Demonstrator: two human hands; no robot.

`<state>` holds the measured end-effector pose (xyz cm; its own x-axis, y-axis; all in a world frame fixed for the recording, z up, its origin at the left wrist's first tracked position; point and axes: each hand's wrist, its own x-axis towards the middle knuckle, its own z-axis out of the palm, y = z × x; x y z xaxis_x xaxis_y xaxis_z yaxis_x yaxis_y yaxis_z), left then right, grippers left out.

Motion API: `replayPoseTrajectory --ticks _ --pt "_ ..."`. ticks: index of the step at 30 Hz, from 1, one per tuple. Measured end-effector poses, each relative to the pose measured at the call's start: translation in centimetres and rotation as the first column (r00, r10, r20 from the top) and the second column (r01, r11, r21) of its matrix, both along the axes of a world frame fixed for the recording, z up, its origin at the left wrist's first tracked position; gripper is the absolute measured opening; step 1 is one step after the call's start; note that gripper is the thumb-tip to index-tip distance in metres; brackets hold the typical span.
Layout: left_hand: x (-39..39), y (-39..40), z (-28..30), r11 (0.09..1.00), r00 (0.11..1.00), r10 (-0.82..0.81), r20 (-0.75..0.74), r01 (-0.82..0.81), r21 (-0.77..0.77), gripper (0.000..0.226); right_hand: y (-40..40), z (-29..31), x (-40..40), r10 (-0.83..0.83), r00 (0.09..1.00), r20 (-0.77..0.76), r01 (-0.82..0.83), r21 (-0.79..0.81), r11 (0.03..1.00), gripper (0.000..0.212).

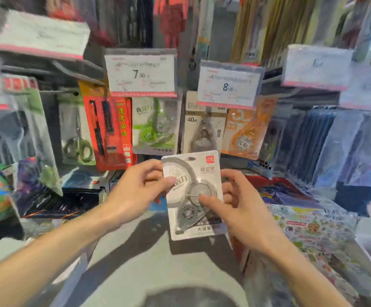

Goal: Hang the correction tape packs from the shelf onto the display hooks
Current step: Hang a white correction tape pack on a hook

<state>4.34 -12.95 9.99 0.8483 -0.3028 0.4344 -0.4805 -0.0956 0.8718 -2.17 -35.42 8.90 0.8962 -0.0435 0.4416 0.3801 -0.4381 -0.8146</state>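
Far ahead, hanging packs crowd the wall: the green correction tape pack (155, 125), the grey 40m pack (204, 127) and the orange pack (246, 129) hang side by side. Price tags (140, 73) jut out above them. Nearer, an open gap lies between both forearms.

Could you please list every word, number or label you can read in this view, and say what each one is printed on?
"7.90": left price tag.
"8.00": right price tag.
"40m": beige hanging pack.
"修正带": grey correction tape pack, held by left hand and right hand.
"逢考必过": red pen pack.
"30": orange pack.
The small print on the tags and packs is too blurred to read.
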Motion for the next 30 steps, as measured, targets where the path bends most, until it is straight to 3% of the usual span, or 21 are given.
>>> replayPoseTrajectory --ticks 7,13,18,21,24,30 --pt "-5.4 -0.7 3.6 0.981 0.982 0.188 0.027 -0.186 -0.060 0.008 -1.4 2.2 -1.0 0.297 0.954 0.045 -0.299 0.042 0.953 0.053" --pt "-7.2 0.5 4.6 0.950 0.947 0.312 0.083 -0.312 -0.005 0.007 -0.5 2.7 -0.7 0.394 0.917 0.060 -0.398 0.088 0.913 0.055" --pt "-6.9 1.8 5.0 0.934 0.935 0.335 0.119 -0.346 0.088 0.011 0.6 2.7 -0.4 0.347 0.930 0.122 -0.356 0.067 0.932 0.057" --pt "-6.2 2.9 5.6 0.919 0.917 0.381 0.115 -0.390 0.067 0.016 1.2 3.1 0.0 0.300 0.942 0.150 -0.308 0.033 0.951 0.056" --pt "-5.2 4.0 6.6 0.904 0.898 0.427 0.109 -0.424 -0.048 0.014 1.4 3.7 0.4 0.244 0.952 0.185 -0.249 0.007 0.968 0.056" --pt "-3.3 3.7 9.4 0.884 0.931 0.357 -0.070 -0.361 -0.297 0.014 1.9 4.0 0.7 0.180 0.960 0.213 -0.177 -0.036 0.984 0.053"
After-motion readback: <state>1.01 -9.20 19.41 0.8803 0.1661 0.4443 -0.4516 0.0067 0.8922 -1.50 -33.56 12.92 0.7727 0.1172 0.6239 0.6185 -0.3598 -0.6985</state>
